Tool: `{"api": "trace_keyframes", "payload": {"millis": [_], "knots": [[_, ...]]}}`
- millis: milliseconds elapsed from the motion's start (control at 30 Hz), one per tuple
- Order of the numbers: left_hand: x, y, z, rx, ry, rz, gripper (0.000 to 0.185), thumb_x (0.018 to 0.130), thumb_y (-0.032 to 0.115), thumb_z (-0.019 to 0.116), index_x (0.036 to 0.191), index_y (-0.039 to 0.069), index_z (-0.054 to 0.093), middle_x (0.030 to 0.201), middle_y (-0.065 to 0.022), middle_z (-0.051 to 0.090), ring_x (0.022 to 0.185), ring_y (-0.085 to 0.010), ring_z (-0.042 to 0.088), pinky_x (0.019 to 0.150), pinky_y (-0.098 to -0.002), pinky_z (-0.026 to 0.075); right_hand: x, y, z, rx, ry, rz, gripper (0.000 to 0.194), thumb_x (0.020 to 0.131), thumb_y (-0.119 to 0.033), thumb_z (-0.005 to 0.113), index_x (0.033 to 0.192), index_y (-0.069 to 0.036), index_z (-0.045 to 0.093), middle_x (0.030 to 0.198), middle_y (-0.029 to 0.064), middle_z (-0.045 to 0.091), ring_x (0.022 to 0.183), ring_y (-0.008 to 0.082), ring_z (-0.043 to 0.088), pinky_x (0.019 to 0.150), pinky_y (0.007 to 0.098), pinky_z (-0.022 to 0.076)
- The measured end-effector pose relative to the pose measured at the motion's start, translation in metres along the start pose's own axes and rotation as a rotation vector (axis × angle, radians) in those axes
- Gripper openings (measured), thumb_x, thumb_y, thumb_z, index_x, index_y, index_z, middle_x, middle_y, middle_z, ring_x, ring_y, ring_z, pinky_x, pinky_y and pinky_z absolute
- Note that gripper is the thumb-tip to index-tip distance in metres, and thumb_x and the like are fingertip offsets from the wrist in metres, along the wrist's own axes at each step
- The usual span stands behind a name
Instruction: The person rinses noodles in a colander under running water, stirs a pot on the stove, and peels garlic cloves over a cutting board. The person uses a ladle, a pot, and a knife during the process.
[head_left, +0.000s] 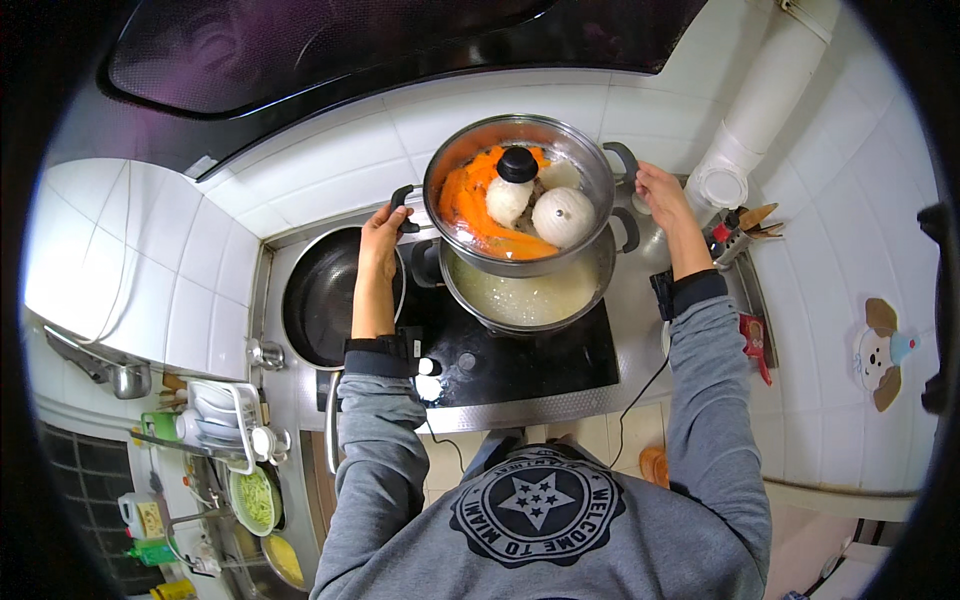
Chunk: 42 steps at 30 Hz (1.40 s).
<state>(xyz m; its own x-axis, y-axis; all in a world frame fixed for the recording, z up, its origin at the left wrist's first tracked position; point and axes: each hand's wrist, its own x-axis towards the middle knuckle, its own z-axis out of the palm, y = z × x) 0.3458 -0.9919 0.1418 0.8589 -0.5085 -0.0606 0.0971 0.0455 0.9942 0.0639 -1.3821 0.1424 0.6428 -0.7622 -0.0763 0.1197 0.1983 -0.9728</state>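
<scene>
My left hand (381, 238) grips the black left handle (402, 205) of a steel steamer tier (517, 264). On its right side, the fingers of my right hand (664, 196) close on the other black handle (622, 160). A glass lid with a black knob (517, 164) covers the tier. Through the glass show orange carrot pieces (466, 201) and white steamed buns (562, 217). The tier sits over the rear part of a steel pot (480, 315), off-centre, so the pot's front opening shows. Pale, bubbly liquid (525, 291) is inside. Whether tier and pot touch is hard to tell.
Left of the pot is a black frying pan (322, 300) with a steel handle. Below lies a black glass hob (517, 367). A range hood (375, 45) overhangs the back. Utensils in a holder (731, 240) stand right; a dish rack (225, 420) is far left.
</scene>
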Motion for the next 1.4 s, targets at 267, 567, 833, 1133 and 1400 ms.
{"api": "trace_keyframes", "payload": {"millis": [267, 567, 833, 1133, 1400], "knots": [[-0.025, 0.014, 0.020, 0.055, 0.226, 0.128, 0.048, 0.088, 0.021, 0.062, 0.128, -0.001, 0.048, 0.119, -0.0115, 0.058, 0.109, -0.0179, 0.053, 0.095, -0.0304, 0.038, -0.088, 0.011, 0.002, -0.120, 0.082, -0.129, 0.049, 0.091, -0.017, 0.056, 0.133, 0.001, 0.040, 0.100, 0.0027, 0.058, 0.079, 0.0107, 0.051, 0.069, 0.0233, 0.0437], [-0.050, 0.005, 0.048, 0.290, 0.174, 0.365, 0.048, 0.094, 0.035, 0.051, 0.123, -0.003, 0.053, 0.128, -0.0188, 0.051, 0.119, -0.0258, 0.048, 0.099, -0.0330, 0.037, -0.259, 0.101, -0.057, -0.675, 0.096, -0.198, 0.047, 0.085, -0.017, 0.060, 0.127, -0.003, 0.046, 0.112, 0.0115, 0.057, 0.084, 0.0183, 0.056, 0.073, 0.0296, 0.0469], [-0.034, 0.002, 0.040, 0.499, 0.299, 0.343, 0.054, 0.093, 0.042, 0.047, 0.119, -0.004, 0.056, 0.123, -0.0204, 0.054, 0.109, -0.0287, 0.054, 0.092, -0.0335, 0.040, -0.299, 0.093, -0.144, -0.782, 0.289, -0.140, 0.038, 0.083, -0.013, 0.061, 0.120, -0.005, 0.053, 0.110, 0.0141, 0.057, 0.088, 0.0250, 0.057, 0.073, 0.0327, 0.0484], [-0.032, -0.026, 0.034, 0.444, 0.206, 0.295, 0.043, 0.092, 0.021, 0.051, 0.128, -0.002, 0.047, 0.129, -0.0183, 0.051, 0.119, -0.0261, 0.048, 0.098, -0.0327, 0.037, -0.329, 0.089, -0.222, -1.277, 0.509, -0.084, 0.045, 0.085, -0.023, 0.058, 0.124, -0.002, 0.050, 0.117, 0.0245, 0.052, 0.107, 0.0420, 0.048, 0.093, 0.0437, 0.0385], [0.005, -0.053, -0.016, 0.871, 0.071, 0.304, 0.048, 0.084, 0.011, 0.050, 0.130, 0.001, 0.045, 0.109, -0.0245, 0.060, 0.102, -0.0326, 0.059, 0.085, -0.0348, 0.045, -0.171, 0.040, -0.052, -0.656, 0.077, -0.477, 0.064, 0.094, -0.045, 0.041, 0.132, 0.005, 0.040, 0.134, 0.0245, 0.043, 0.125, 0.0403, 0.038, 0.106, 0.0381, 0.0273]]}}
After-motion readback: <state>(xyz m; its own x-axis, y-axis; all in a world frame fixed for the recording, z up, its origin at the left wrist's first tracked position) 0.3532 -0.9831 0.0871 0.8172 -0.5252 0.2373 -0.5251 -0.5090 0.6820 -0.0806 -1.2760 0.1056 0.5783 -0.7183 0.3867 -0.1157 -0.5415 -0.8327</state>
